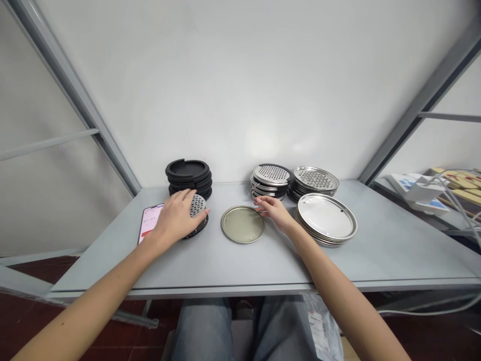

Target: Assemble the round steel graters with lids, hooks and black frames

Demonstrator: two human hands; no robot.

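My left hand [177,215] lies over a small stack topped by a metal grater disc [197,204] with raised holes. Its thumb and fingers are apart across the disc, hiding part of it; no grip shows. At the table's middle, a round greenish-gold metal lid [243,224] with a raised rim lies flat. By the lid's upper right edge is my right hand [276,213], fingers loosely bent and apart, with nothing seen in them. Just right of that wrist stands a stack of round silver metal lids [327,216].
Black notched rings [188,171] are stacked at the back left. Two stacks, one of grater discs with black rims [272,174] and one of wider grater discs [316,179], stand at the back right. A lit phone [148,220] lies beneath my left wrist. White wall behind, metal frame posts both sides.
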